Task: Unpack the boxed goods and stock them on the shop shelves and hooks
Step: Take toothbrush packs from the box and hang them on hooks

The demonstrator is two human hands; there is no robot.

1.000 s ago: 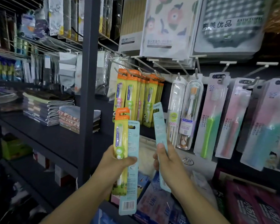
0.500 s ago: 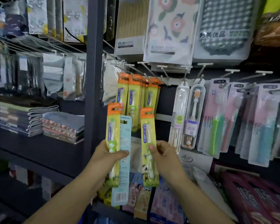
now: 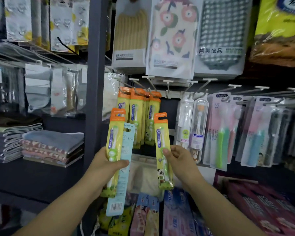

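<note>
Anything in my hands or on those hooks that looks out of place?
One thing: the left hand holds a pale blue pack behind a yellow toothbrush pack, and it matches no yellow packs on the hook. The right hand holds another yellow pack, slightly tilted.

Dim shop aisle; dark shelving upright (image 3: 95, 82); dark backboard (image 3: 169, 113).

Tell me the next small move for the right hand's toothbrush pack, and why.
Probably lift the yellow pack in the right hand up and left so its orange header slot meets a hook. Matching yellow packs already hang there, just above it. The left hand holds more packs waiting.
</note>
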